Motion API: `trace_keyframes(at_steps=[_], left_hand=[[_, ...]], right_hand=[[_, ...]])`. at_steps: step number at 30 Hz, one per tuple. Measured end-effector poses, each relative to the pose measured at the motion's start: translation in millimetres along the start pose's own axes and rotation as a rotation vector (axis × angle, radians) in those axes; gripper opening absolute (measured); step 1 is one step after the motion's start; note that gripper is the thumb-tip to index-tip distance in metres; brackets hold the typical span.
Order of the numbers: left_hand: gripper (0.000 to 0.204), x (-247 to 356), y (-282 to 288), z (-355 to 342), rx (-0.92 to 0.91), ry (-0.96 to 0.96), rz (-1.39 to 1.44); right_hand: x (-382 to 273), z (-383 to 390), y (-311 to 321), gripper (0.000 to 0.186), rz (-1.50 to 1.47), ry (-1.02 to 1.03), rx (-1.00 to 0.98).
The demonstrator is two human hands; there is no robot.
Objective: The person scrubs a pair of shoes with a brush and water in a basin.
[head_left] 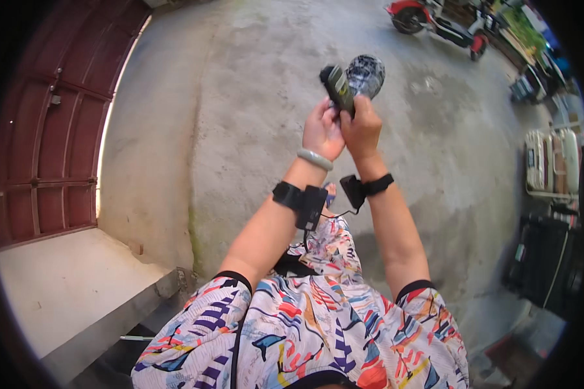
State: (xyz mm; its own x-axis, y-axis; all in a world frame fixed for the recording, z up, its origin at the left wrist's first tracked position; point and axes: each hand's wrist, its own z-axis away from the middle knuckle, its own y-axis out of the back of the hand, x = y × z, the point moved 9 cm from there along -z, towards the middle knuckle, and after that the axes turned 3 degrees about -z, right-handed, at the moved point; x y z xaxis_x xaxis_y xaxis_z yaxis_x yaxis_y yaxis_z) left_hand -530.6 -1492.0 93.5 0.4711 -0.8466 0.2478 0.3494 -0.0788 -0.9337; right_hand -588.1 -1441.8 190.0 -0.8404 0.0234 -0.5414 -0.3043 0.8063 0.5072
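Note:
Both of my hands are raised in front of me, close together above the concrete floor. My right hand (362,126) is closed around the lower end of a dark, bar-shaped thing (337,87) with a yellowish-green label. Just behind that bar is a rounded thing (366,72) with a black and silvery-white pattern, narrowing toward my right hand; whether the two are joined is unclear. My left hand (323,133), with a pale bangle (315,159) at the wrist, has its fingers curled by the bar's lower end. What those fingers grip is partly hidden.
Black strapped devices (310,206) sit on both forearms, linked by a cable. A dark red metal door (55,123) stands on the left above a pale ledge (78,272). A red and white scooter (441,27) is at the far right, and a black case (540,259) lies nearer.

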Motion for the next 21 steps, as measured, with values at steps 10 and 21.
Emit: trace_keyframes(at_steps=[10,21], left_hand=[[0.041,158.4,-50.5,-134.7,-0.213,-0.302,0.046],[0.051,344.3,-117.7,-315.2,-0.227,-0.227,0.091]], right_hand=[[-6.9,-174.7,-83.8,0.035,-0.344,0.074,-0.271],[47.5,-348.4,-202.5,0.059,-0.082,-0.009,-0.334]])
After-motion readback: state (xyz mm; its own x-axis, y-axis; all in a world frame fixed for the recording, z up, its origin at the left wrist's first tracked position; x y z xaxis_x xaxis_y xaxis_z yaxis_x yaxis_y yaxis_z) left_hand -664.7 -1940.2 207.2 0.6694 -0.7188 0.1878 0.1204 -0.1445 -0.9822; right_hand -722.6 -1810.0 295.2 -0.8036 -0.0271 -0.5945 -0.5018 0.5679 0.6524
